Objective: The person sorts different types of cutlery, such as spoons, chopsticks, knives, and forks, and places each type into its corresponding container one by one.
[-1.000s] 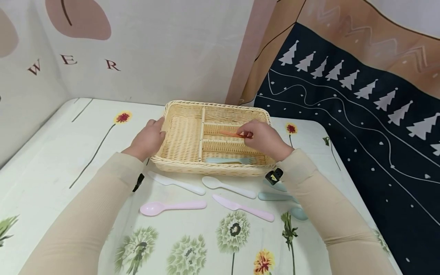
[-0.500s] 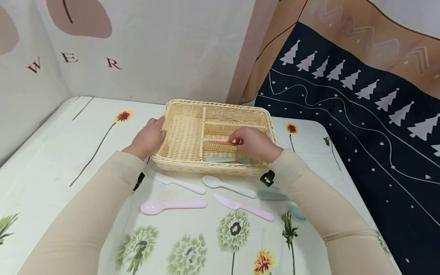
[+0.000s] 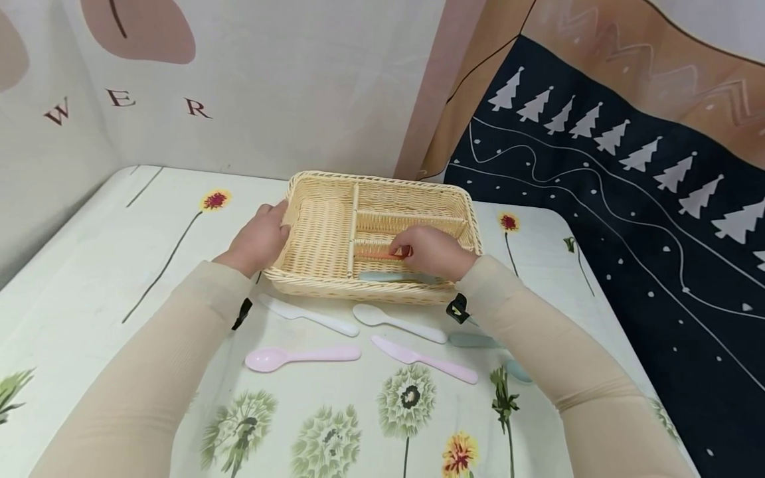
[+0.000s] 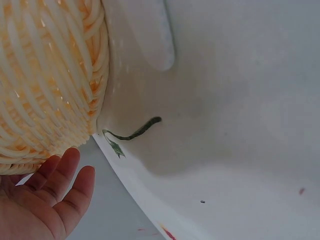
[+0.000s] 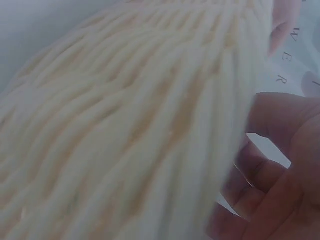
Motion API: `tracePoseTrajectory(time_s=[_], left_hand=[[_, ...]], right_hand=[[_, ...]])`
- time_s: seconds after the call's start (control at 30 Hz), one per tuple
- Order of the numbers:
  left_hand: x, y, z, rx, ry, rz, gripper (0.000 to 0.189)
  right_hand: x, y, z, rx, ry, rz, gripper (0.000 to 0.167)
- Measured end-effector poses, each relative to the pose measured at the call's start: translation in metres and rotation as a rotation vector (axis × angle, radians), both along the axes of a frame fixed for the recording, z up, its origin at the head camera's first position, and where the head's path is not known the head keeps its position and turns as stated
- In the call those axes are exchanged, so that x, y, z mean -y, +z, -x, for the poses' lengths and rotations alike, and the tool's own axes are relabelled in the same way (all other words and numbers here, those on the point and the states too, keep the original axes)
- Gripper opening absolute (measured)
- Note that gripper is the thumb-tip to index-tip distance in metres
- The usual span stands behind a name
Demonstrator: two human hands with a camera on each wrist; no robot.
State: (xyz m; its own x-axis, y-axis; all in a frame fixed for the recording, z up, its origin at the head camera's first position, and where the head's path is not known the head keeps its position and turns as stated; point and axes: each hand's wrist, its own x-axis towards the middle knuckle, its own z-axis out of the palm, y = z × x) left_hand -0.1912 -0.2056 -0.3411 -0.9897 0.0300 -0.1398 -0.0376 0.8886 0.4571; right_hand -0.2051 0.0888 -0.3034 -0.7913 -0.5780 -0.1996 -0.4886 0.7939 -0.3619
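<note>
A pale wicker basket (image 3: 317,288) with inner dividers stands on the table. My left hand (image 3: 257,240) grips its left rim, thumb at the top; the left wrist view has the fingers against the outer side. Inside the basket's right part, my right hand (image 3: 433,252) pinches an orange piece of cutlery (image 3: 375,255), which points left beside the front divider. Its far end is hidden by the hand, so its kind is unclear. A light blue utensil (image 3: 385,277) lies in the front compartment, partly covered by that hand. In the right wrist view, the basket wall (image 5: 125,125) blocks the cutlery.
In front of the basket lie a white knife (image 3: 307,316), a white spoon (image 3: 397,324), a pink spoon (image 3: 299,356) and a pink knife (image 3: 424,360). Blue-green utensils (image 3: 475,340) lie partly under my right forearm. A printed wall cloth (image 3: 287,86) hangs behind.
My right hand has moved left and toward me inside the basket, carrying the orange cutlery from the middle compartment to the front divider. The left hand keeps its hold on the rim.
</note>
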Motion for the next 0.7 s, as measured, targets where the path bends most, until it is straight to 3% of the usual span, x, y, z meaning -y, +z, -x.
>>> tracePoseTrajectory(time_s=[0.23,0.7], left_hand=[[0.001,0.0,0.0,0.006,0.006,-0.001,0.058],[0.0,0.0,-0.001,0.006,0.004,0.002,0.057]], right_hand=[[0.002,-0.008,0.004,0.003,0.03,-0.051,0.026],[0.002,-0.015,0.0,0.025,0.108,-0.039,0.02]])
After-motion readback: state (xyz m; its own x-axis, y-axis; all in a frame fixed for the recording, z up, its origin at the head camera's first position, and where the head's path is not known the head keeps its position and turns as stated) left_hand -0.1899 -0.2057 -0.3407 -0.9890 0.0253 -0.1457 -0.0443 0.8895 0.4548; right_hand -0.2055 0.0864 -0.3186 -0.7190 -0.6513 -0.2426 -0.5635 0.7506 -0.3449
